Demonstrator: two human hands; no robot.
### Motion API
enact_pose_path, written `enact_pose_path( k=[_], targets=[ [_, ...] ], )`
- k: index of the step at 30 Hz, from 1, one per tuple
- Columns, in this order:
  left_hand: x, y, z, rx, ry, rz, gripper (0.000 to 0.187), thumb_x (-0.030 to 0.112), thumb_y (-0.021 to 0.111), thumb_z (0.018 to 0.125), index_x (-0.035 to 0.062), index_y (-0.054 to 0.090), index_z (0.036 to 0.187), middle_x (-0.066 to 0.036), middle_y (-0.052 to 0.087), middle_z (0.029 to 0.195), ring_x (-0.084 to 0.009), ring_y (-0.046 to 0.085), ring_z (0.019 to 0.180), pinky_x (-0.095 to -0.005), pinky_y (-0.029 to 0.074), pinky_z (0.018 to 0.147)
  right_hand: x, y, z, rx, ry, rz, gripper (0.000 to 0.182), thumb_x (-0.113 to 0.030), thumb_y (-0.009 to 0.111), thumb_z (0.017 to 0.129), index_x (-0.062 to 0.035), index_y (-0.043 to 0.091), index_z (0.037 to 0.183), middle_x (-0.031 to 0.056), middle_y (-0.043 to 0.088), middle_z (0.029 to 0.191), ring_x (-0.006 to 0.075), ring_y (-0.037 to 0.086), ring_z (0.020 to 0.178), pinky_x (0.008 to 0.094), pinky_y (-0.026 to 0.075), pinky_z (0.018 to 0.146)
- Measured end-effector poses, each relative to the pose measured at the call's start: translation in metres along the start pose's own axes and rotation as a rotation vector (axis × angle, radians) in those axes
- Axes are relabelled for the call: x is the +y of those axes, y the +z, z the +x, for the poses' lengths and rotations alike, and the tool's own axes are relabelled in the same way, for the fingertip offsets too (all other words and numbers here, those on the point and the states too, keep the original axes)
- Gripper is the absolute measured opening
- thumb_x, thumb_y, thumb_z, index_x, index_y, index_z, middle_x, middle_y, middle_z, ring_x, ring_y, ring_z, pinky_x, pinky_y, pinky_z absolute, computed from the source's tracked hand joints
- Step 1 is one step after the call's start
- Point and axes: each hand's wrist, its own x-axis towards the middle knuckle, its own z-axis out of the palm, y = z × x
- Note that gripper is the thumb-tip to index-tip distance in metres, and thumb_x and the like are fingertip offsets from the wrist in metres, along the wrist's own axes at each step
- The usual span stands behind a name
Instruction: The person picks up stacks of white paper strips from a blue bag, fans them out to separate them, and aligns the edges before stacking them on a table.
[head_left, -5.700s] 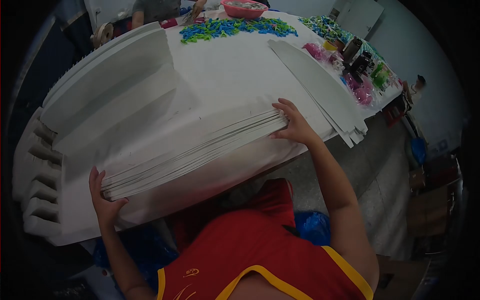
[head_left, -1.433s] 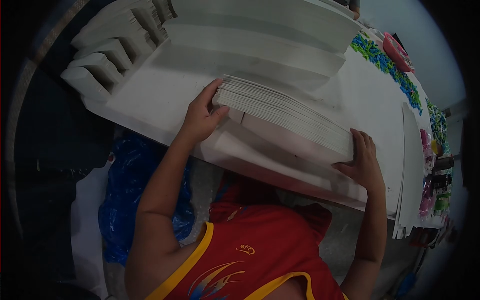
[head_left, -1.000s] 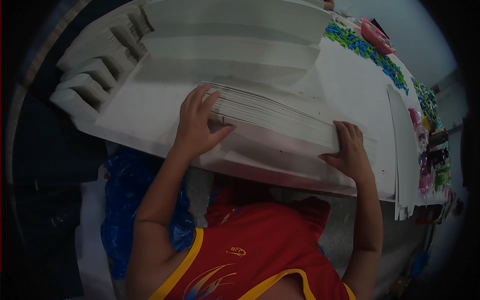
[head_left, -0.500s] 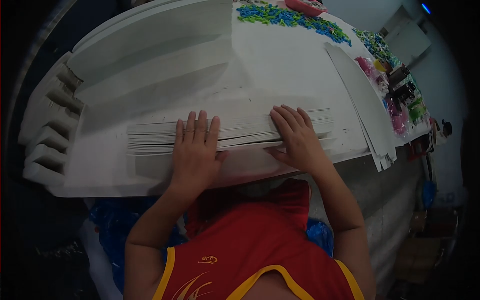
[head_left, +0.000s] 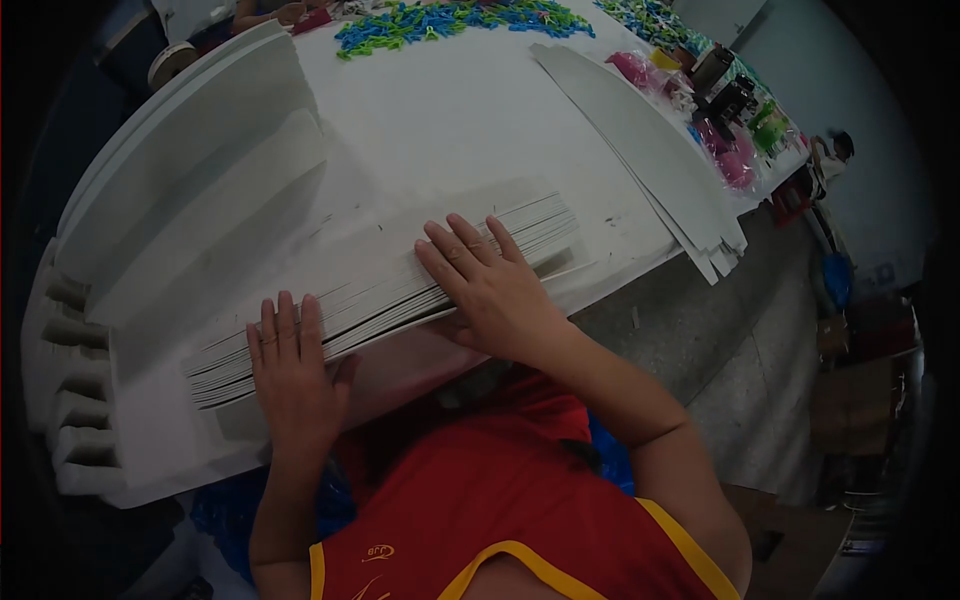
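Both hands flat, fingers spread, palms down on a stack of white card sheets (head_left: 400, 275) at the near edge of the tabletop (head_left: 450, 110). Left hand (head_left: 292, 372) presses the stack's left end, right hand (head_left: 490, 285) the middle-right; neither grips, they just weigh on the sheets, probably to keep the fanned edges squared and stop sliding. Stack lies slanted along the near edge, slightly fanned. Bigger piles of white sheets (head_left: 180, 190) sit at the left edge. Loose long white strips (head_left: 640, 150) run toward the right edge, overhanging. Blue-green plastic bits (head_left: 450, 18) are scattered at the far edge, pink bags and small items (head_left: 725, 120) at the far right corner. Tabletop is white, scuffed. Grey concrete floor (head_left: 740, 340) on the right; another person's hand at the far left corner, barely visible.
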Motion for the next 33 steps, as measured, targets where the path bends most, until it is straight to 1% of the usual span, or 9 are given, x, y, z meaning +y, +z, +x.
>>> enact_pose_path(
  k=[6,8,9,11,12,14,17,26,33],
  targets=[
    [-0.003,-0.003,0.0,-0.052,0.009,0.011,0.091,0.028,0.085,0.083,0.0016,0.042,0.159,-0.028,0.041,0.163,-0.0469,0.033,0.155,-0.0635,0.023,0.127,0.001,-0.003,-0.004,0.021,0.009,0.02,0.095,-0.036,0.088,0.079,-0.0078,0.043,0.158,0.0155,0.039,0.168,0.0357,0.033,0.158,0.0607,0.023,0.128],
    [-0.002,-0.003,0.001,-0.065,0.008,0.018,0.092,0.027,0.086,0.083,0.0014,0.041,0.159,-0.028,0.041,0.163,-0.0468,0.033,0.156,-0.0635,0.023,0.127,-0.001,-0.006,-0.01,0.076,-0.01,0.016,0.084,-0.033,0.087,0.08,-0.0082,0.051,0.152,0.0151,0.047,0.161,0.0349,0.041,0.153,0.0603,0.026,0.126],
    [-0.002,-0.003,0.001,-0.063,0.004,0.02,0.094,0.026,0.086,0.081,0.0016,0.041,0.16,-0.028,0.041,0.163,-0.0467,0.033,0.156,-0.0635,0.022,0.128,-0.002,-0.004,-0.013,0.075,-0.005,0.019,0.084,-0.033,0.087,0.08,-0.0082,0.051,0.152,0.0151,0.047,0.161,0.0349,0.041,0.153,0.0603,0.026,0.126],
    [-0.002,-0.004,0.002,-0.064,0.002,0.024,0.095,0.026,0.087,0.08,0.0017,0.041,0.16,-0.028,0.041,0.163,-0.0466,0.033,0.156,-0.0635,0.022,0.128,-0.004,0.006,-0.022,0.289,-0.054,0.1,0.064,-0.025,0.084,0.082,-0.0088,0.062,0.14,0.013,0.057,0.15,0.0332,0.051,0.142,0.0591,0.032,0.121],
    [-0.002,-0.004,0.003,-0.064,0.001,0.018,0.096,0.025,0.087,0.08,0.0018,0.04,0.16,-0.028,0.041,0.163,-0.0465,0.033,0.156,-0.0634,0.022,0.128,-0.005,0.01,-0.026,0.288,-0.051,0.102,0.064,-0.025,0.084,0.082,-0.0088,0.062,0.14,0.013,0.057,0.15,0.0332,0.051,0.142,0.0591,0.032,0.121],
    [-0.003,-0.004,0.004,-0.068,-0.001,0.015,0.097,0.025,0.087,0.079,0.002,0.04,0.161,-0.028,0.041,0.163,-0.0464,0.033,0.156,-0.0633,0.022,0.128,-0.007,0.016,-0.038,0.419,-0.089,0.169,0.046,-0.018,0.081,0.083,-0.009,0.07,0.126,0.0107,0.063,0.139,0.0314,0.057,0.133,0.0568,0.039,0.116],
    [-0.004,-0.003,0.006,-0.064,-0.002,0.015,0.096,0.024,0.087,0.079,0.0019,0.041,0.16,-0.028,0.041,0.163,-0.0467,0.033,0.156,-0.0633,0.022,0.128,-0.007,0.023,-0.051,0.443,-0.098,0.216,0.041,-0.013,0.081,0.081,-0.0081,0.072,0.121,0.0099,0.064,0.136,0.0316,0.059,0.129,0.0555,0.043,0.113],
    [-0.004,-0.003,0.007,-0.015,0.012,0.0,0.092,0.022,0.088,0.078,0.0038,0.045,0.158,-0.028,0.044,0.162,-0.0484,0.037,0.153,-0.0638,0.026,0.126,0.009,0.03,-0.061,0.497,-0.031,0.227,0.039,-0.004,0.082,0.075,-0.0086,0.072,0.112,0.0107,0.067,0.127,0.0341,0.062,0.122,0.0527,0.048,0.106],
    [-0.001,-0.005,0.004,-0.004,0.006,-0.02,0.089,0.023,0.087,0.08,0.0048,0.047,0.157,-0.028,0.044,0.16,-0.0483,0.04,0.15,-0.0639,0.027,0.125,0.023,0.003,-0.038,0.491,-0.024,0.262,0.046,-0.002,0.084,0.073,-0.0071,0.071,0.117,0.0113,0.067,0.129,0.035,0.06,0.124,0.0454,0.049,0.105]
  ],
)
